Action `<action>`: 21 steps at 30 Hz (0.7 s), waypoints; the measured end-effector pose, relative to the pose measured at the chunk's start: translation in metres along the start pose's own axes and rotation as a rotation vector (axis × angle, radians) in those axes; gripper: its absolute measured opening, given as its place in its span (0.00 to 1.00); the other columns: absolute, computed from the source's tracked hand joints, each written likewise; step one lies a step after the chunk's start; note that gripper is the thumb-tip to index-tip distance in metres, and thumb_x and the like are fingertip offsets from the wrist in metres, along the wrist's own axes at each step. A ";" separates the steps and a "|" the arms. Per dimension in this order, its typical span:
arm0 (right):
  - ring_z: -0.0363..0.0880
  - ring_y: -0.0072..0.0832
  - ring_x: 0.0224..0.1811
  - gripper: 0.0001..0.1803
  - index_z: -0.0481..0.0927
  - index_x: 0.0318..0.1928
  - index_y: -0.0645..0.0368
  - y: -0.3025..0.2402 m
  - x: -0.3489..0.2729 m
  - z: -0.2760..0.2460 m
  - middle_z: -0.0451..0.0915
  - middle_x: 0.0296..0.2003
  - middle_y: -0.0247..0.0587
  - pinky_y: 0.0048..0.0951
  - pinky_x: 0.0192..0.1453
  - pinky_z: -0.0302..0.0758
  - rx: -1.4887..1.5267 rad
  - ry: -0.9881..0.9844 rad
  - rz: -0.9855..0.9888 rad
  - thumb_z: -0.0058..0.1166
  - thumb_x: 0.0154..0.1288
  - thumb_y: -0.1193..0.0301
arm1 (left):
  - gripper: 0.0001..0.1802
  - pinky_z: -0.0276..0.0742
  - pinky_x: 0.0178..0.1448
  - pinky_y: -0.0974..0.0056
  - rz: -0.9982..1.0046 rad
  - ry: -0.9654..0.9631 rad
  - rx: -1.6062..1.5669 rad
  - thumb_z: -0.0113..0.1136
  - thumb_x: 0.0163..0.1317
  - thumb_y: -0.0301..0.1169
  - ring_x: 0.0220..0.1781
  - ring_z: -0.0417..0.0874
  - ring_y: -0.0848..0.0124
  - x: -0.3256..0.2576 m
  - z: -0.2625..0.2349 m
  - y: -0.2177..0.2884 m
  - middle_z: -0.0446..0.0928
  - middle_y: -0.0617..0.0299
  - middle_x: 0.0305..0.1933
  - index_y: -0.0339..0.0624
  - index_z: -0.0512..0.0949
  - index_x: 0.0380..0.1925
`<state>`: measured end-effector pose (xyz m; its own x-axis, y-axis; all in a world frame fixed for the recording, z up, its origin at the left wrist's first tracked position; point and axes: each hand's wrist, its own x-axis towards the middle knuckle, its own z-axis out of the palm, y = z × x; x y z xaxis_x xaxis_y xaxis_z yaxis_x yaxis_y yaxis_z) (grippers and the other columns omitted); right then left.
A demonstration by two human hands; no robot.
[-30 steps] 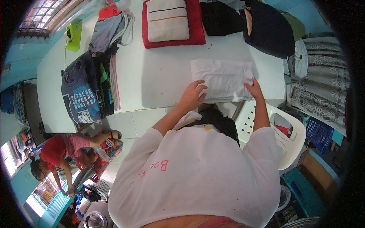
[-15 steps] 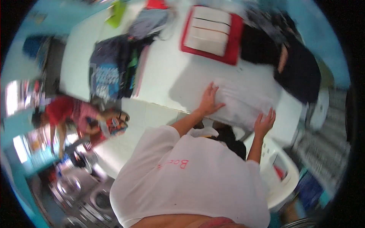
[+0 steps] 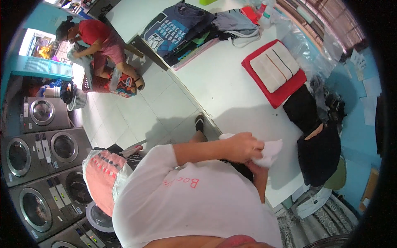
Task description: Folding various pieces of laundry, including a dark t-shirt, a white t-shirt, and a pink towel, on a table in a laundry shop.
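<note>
My left hand point(image 3: 247, 147) is closed on a small white cloth point(image 3: 271, 151), held bunched over the near edge of the white table point(image 3: 231, 97). Just below it, my right hand point(image 3: 259, 169) grips the same cloth from underneath, its fingers partly hidden by the cloth and my left hand. Beyond them on the table lie a red folded towel point(image 3: 271, 98) and, on top of it, a cream folded towel point(image 3: 273, 68) with dark and brown stripes. Black folded clothes point(image 3: 318, 157) lie to the right of my hands.
A stack of dark printed T-shirts point(image 3: 178, 29) and a grey drawstring garment point(image 3: 237, 22) lie farther along the table. A person in red point(image 3: 93, 35) bends over a basket point(image 3: 94, 84) at the far left. Front-loading washing machines point(image 3: 31, 204) line the left, near a pink-and-white cloth point(image 3: 103, 177).
My hands were spread on the white cloth lying on the table. Now they have come together, and the cloth is lifted and bunched between them. The view has turned toward the left.
</note>
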<state>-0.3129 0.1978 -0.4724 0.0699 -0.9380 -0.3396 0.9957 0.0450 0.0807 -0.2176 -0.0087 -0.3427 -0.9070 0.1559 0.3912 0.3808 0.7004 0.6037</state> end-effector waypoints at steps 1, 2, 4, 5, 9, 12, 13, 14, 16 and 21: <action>0.60 0.41 0.55 0.36 0.59 0.56 0.56 0.001 0.020 0.019 0.64 0.51 0.48 0.45 0.58 0.56 -0.057 0.018 -0.082 0.35 0.55 0.44 | 0.10 0.63 0.35 0.66 0.089 0.092 0.027 0.55 0.39 0.28 0.29 0.69 0.71 -0.010 -0.018 0.010 0.65 0.68 0.28 0.51 0.74 0.27; 0.60 0.41 0.55 0.35 0.59 0.56 0.56 0.004 0.042 0.038 0.64 0.52 0.48 0.45 0.58 0.56 -0.126 0.051 -0.178 0.35 0.55 0.44 | 0.09 0.61 0.36 0.65 0.113 0.112 0.038 0.53 0.39 0.28 0.28 0.68 0.71 -0.023 -0.036 0.016 0.65 0.69 0.28 0.50 0.75 0.26; 0.60 0.41 0.56 0.35 0.59 0.56 0.56 -0.002 0.093 0.080 0.63 0.52 0.48 0.45 0.58 0.56 -0.290 0.098 -0.343 0.34 0.55 0.44 | 0.10 0.60 0.38 0.66 0.122 0.129 0.151 0.53 0.39 0.28 0.27 0.67 0.71 -0.056 -0.075 0.015 0.68 0.70 0.32 0.50 0.76 0.26; 0.60 0.41 0.56 0.35 0.59 0.56 0.56 -0.008 0.123 0.101 0.63 0.52 0.48 0.45 0.58 0.56 -0.342 0.091 -0.400 0.34 0.56 0.44 | 0.10 0.60 0.38 0.66 0.130 0.120 0.177 0.53 0.39 0.28 0.27 0.67 0.71 -0.073 -0.093 0.013 0.68 0.70 0.32 0.50 0.76 0.26; 0.60 0.41 0.56 0.35 0.59 0.56 0.56 -0.022 0.247 0.185 0.62 0.53 0.48 0.45 0.59 0.56 -0.470 -0.057 -0.558 0.33 0.56 0.44 | 0.14 0.63 0.37 0.66 -0.217 0.278 0.568 0.55 0.38 0.28 0.29 0.69 0.71 -0.132 -0.162 -0.009 0.72 0.69 0.40 0.50 0.78 0.31; 0.60 0.42 0.56 0.35 0.58 0.56 0.56 -0.024 0.346 0.253 0.61 0.54 0.48 0.45 0.59 0.56 -0.505 -0.187 -0.640 0.33 0.56 0.44 | 0.17 0.67 0.37 0.66 -0.403 0.495 0.694 0.55 0.39 0.23 0.35 0.72 0.68 -0.154 -0.206 -0.049 0.72 0.66 0.44 0.51 0.78 0.33; 0.59 0.42 0.56 0.35 0.58 0.56 0.55 -0.023 0.377 0.274 0.61 0.54 0.48 0.45 0.59 0.56 -0.509 -0.222 -0.662 0.33 0.56 0.44 | 0.18 0.69 0.37 0.65 -0.444 0.643 0.690 0.53 0.40 0.21 0.39 0.73 0.67 -0.159 -0.222 -0.067 0.72 0.65 0.45 0.52 0.77 0.34; 0.59 0.42 0.56 0.35 0.58 0.57 0.55 -0.023 0.406 0.294 0.61 0.55 0.48 0.44 0.59 0.56 -0.501 -0.258 -0.686 0.33 0.57 0.44 | 0.18 0.69 0.37 0.65 -0.434 0.650 0.716 0.53 0.40 0.21 0.39 0.73 0.67 -0.165 -0.237 -0.087 0.72 0.65 0.45 0.52 0.77 0.34; 0.59 0.42 0.56 0.34 0.58 0.57 0.55 -0.021 0.458 0.321 0.60 0.55 0.48 0.44 0.59 0.56 -0.504 -0.285 -0.735 0.32 0.57 0.44 | 0.19 0.71 0.43 0.63 -0.481 0.835 0.653 0.52 0.41 0.18 0.47 0.73 0.61 -0.176 -0.259 -0.127 0.70 0.60 0.48 0.52 0.77 0.34; 0.59 0.42 0.57 0.32 0.58 0.57 0.55 -0.024 0.511 0.301 0.59 0.56 0.47 0.44 0.60 0.56 -0.439 -0.428 -0.670 0.33 0.58 0.47 | 0.23 0.67 0.52 0.63 -0.610 0.757 0.520 0.52 0.37 0.12 0.52 0.69 0.57 -0.214 -0.267 -0.218 0.67 0.53 0.51 0.50 0.77 0.34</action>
<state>-0.3196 -0.3856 -0.3661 -0.4731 -0.8585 0.1979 0.7594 -0.5113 -0.4023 -0.0588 -0.3810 -0.3723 -0.5049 -0.6583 0.5583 -0.3765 0.7500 0.5438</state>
